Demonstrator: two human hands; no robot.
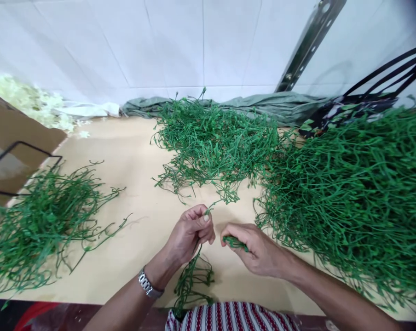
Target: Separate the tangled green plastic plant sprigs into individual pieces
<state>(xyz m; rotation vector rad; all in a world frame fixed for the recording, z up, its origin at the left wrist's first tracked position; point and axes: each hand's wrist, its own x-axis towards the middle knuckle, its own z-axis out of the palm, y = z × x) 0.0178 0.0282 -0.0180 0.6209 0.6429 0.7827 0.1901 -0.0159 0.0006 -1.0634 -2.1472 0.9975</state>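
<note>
My left hand [190,234] pinches a green plastic stem bundle [192,278] that hangs down from its fingers toward the table's near edge, with a thin tip sticking up above the thumb. Beside it, my right hand [256,250] is closed on a small green stem piece [235,242]. The two hands are a few centimetres apart over the beige tabletop [132,151]. A silver watch [148,285] sits on my left wrist.
Three heaps of green plastic stems lie around: a left pile [38,220], a middle pile [215,142], and a large right pile [353,193]. A cardboard box [11,138] with a black wire frame is far left. White petals [28,101], grey cloth [263,103] and a dark bag [349,110] line the tiled wall.
</note>
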